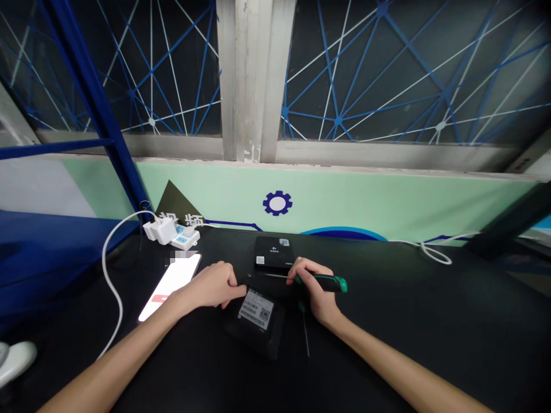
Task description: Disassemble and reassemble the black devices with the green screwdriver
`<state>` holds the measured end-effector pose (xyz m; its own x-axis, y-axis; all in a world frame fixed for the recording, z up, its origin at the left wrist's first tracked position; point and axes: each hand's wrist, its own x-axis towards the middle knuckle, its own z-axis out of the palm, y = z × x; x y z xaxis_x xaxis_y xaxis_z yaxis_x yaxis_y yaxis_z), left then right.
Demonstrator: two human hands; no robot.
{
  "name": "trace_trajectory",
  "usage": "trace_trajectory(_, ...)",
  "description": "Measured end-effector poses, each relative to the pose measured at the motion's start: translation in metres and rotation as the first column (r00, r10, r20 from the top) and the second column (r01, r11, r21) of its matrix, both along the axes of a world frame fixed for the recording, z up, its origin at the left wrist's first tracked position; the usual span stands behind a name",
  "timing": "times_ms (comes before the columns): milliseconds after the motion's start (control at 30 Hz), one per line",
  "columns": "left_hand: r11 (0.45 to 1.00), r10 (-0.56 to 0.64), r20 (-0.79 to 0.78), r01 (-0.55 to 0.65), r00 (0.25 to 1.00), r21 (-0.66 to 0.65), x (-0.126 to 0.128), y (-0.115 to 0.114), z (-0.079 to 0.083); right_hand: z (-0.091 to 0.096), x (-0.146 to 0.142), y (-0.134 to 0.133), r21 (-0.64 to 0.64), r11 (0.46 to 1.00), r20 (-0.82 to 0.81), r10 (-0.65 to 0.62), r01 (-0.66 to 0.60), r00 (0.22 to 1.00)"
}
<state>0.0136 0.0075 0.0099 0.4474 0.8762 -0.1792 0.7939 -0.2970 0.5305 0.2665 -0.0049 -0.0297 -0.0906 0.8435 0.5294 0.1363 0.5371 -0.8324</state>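
My right hand is closed around the green-and-black handle of a screwdriver. Its thin shaft points left, level with the front edge of a flat black box. Fingers curled, my left hand has one digit stretched toward the upper left corner of a second black box, which bears a white printed label. Whether that digit presses on the corner or only hovers there, I cannot tell. A second screwdriver lies below my right hand, its handle partly hidden. Near the left hand is a tiny metal piece, perhaps a screw.
Left of my left hand lies a phone with a lit screen. Behind it, a white power strip with a plug and a white cable sits by the wall. Another white cable runs along the back right of the black table.
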Motion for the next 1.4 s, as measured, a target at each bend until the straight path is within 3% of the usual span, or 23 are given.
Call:
trace_trajectory(233,0.996,0.093,-0.008,-0.093,0.996,-0.006,0.004,0.000,-0.006,-0.004,0.001,0.001,0.019,0.999,-0.048,0.028,-0.027,0.998)
trace_trajectory(600,0.994,0.099,-0.002,-0.099,0.995,-0.049,0.001,-0.002,0.005,-0.002,-0.002,-0.001,-0.009,1.000,-0.121,0.000,-0.001,0.993)
trace_trajectory(833,0.987,0.160,-0.040,-0.158,0.986,0.032,0.003,0.001,0.003,0.000,0.001,0.001,-0.027,0.999,-0.101,-0.024,0.021,0.995)
trace_trajectory(967,0.988,0.146,-0.030,-0.144,0.989,0.059,0.003,0.002,0.002,0.005,-0.001,-0.001,-0.038,0.999,-0.097,0.006,-0.010,0.995)
trace_trajectory(1133,0.991,0.118,-0.046,-0.115,0.992,0.068,0.002,0.001,0.002,0.011,-0.010,-0.002,-0.160,0.987,-0.175,-0.049,0.020,0.983)
trace_trajectory(1400,0.992,0.099,-0.041,-0.096,0.994,0.076,0.001,0.002,0.000,0.005,-0.015,0.003,-0.115,0.993,-0.060,0.029,-0.035,0.998)
